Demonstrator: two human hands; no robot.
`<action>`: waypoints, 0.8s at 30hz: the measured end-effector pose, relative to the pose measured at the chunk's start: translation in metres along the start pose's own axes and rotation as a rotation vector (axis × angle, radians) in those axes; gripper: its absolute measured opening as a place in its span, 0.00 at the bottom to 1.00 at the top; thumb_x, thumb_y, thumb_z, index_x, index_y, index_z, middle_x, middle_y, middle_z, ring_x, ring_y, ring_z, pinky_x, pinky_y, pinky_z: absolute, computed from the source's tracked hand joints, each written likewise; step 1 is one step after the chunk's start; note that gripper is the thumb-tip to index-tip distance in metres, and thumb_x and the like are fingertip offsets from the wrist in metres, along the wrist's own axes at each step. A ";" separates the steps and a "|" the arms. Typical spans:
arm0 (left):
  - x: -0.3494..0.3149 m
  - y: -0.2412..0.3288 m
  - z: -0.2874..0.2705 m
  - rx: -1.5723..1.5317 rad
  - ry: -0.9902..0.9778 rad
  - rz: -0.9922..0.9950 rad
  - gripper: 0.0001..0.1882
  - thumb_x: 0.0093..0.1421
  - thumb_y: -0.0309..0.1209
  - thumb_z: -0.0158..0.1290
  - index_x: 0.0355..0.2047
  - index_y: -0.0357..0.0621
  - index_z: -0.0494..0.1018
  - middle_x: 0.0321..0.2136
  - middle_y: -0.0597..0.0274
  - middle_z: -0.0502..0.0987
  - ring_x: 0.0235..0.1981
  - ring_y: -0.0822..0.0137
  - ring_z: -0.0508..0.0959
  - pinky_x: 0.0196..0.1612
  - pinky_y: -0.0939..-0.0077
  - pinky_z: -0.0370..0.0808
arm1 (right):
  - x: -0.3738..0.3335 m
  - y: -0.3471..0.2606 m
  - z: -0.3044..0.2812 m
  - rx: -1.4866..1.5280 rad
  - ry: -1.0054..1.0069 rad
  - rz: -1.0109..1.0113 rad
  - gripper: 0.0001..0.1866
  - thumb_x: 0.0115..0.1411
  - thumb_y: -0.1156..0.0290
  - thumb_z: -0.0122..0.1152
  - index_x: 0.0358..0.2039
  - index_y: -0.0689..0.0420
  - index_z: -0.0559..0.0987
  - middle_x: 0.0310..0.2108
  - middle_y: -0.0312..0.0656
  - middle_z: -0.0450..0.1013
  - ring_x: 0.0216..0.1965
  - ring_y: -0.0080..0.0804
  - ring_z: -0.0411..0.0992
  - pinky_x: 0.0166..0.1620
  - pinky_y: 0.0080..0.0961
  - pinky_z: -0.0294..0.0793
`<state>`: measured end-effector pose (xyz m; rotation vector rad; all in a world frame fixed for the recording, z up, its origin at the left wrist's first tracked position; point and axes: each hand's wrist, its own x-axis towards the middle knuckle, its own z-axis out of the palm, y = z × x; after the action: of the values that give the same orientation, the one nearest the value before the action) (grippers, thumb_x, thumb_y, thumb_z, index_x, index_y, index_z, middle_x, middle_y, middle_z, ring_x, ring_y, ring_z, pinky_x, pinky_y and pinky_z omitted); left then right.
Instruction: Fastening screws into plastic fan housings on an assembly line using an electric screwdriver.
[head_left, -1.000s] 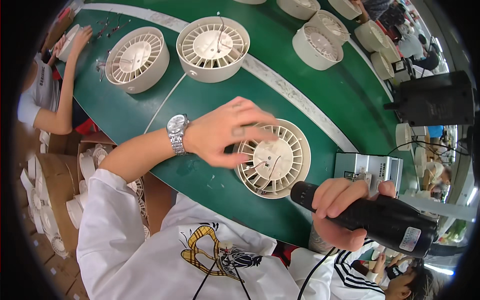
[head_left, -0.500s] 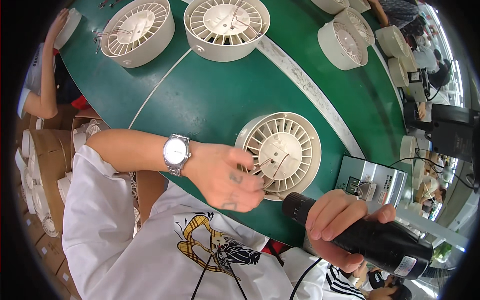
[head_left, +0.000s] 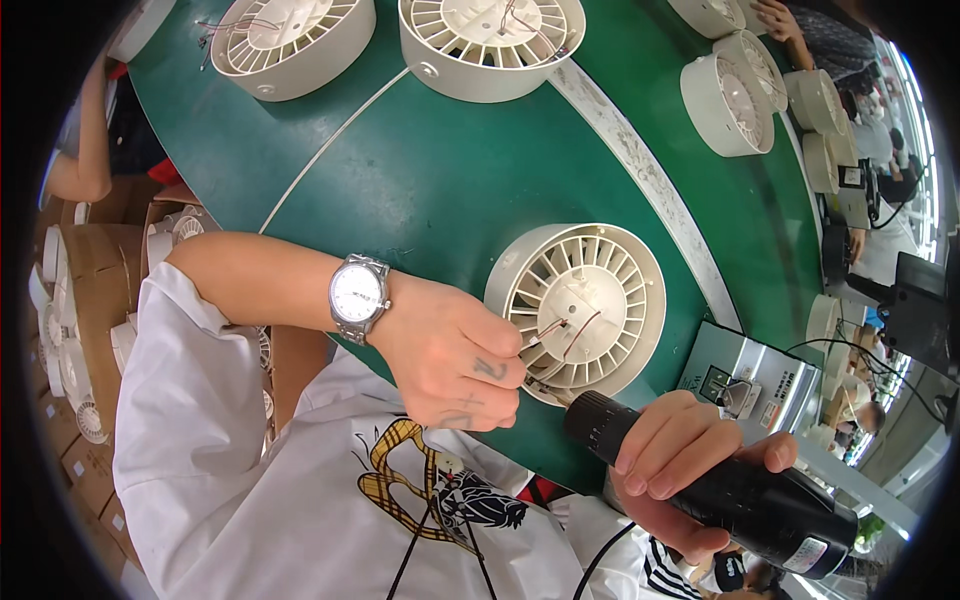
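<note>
In front of me a round white plastic fan housing (head_left: 648,300) lies on the green table, its slatted ring and hub facing up. Thin wires (head_left: 545,333) run from its hub toward my left hand. My left hand (head_left: 455,355), with a steel watch on the wrist, is closed at the housing's near left rim; its fingertips and whatever they pinch are hidden. My right hand (head_left: 675,450) wraps round a black electric screwdriver (head_left: 770,508), whose collar end points at the housing's near edge. The tool's tip is hard to make out.
More housings with loose wires (head_left: 290,60) stand at the far side, others (head_left: 725,105) across the pale table strip (head_left: 640,160). A grey metal box (head_left: 740,375) sits to the right. Cartons of white parts (head_left: 100,300) stand at left. Other people work nearby.
My left hand has closed more tightly beside the housing's rim. The view has shifted, so the housing sits slightly further right. The screwdriver stays in my right hand.
</note>
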<state>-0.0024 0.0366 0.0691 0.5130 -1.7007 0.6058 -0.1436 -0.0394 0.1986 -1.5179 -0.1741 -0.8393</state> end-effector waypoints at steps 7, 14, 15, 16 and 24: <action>0.004 -0.002 0.004 -0.004 -0.018 0.017 0.14 0.50 0.23 0.49 0.11 0.45 0.59 0.14 0.69 0.57 0.18 0.71 0.65 0.24 0.77 0.60 | 0.000 0.000 -0.004 -0.004 -0.057 -0.022 0.33 0.54 0.58 0.61 0.54 0.57 0.55 0.18 0.40 0.66 0.12 0.24 0.64 0.14 0.17 0.68; 0.006 0.009 0.013 -0.095 0.018 0.006 0.14 0.50 0.23 0.49 0.11 0.44 0.61 0.13 0.69 0.58 0.16 0.71 0.64 0.23 0.77 0.60 | -0.019 -0.015 0.012 -0.126 0.067 0.012 0.33 0.53 0.58 0.61 0.53 0.56 0.56 0.17 0.40 0.67 0.11 0.25 0.64 0.14 0.17 0.67; 0.005 0.011 0.013 -0.114 0.009 -0.001 0.14 0.50 0.23 0.49 0.10 0.44 0.61 0.13 0.69 0.58 0.16 0.71 0.64 0.23 0.77 0.60 | -0.019 -0.014 0.012 -0.127 0.067 0.012 0.33 0.53 0.58 0.61 0.53 0.56 0.56 0.17 0.40 0.67 0.11 0.25 0.64 0.14 0.17 0.67; 0.005 0.013 0.013 -0.134 -0.001 -0.008 0.14 0.50 0.23 0.49 0.10 0.44 0.61 0.13 0.69 0.58 0.16 0.71 0.64 0.23 0.76 0.60 | -0.019 -0.014 0.013 -0.129 0.060 -0.002 0.32 0.53 0.59 0.61 0.52 0.56 0.56 0.16 0.40 0.67 0.10 0.25 0.64 0.14 0.17 0.67; 0.008 -0.008 0.014 -0.108 0.004 0.071 0.16 0.47 0.22 0.50 0.07 0.46 0.59 0.12 0.69 0.58 0.14 0.70 0.62 0.23 0.76 0.60 | -0.013 -0.013 0.012 -0.175 0.061 -0.062 0.28 0.54 0.60 0.60 0.50 0.53 0.58 0.17 0.40 0.68 0.11 0.26 0.65 0.15 0.19 0.68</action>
<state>-0.0095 0.0210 0.0757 0.3758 -1.7432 0.5616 -0.1558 -0.0213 0.2022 -1.6546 -0.1051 -0.9701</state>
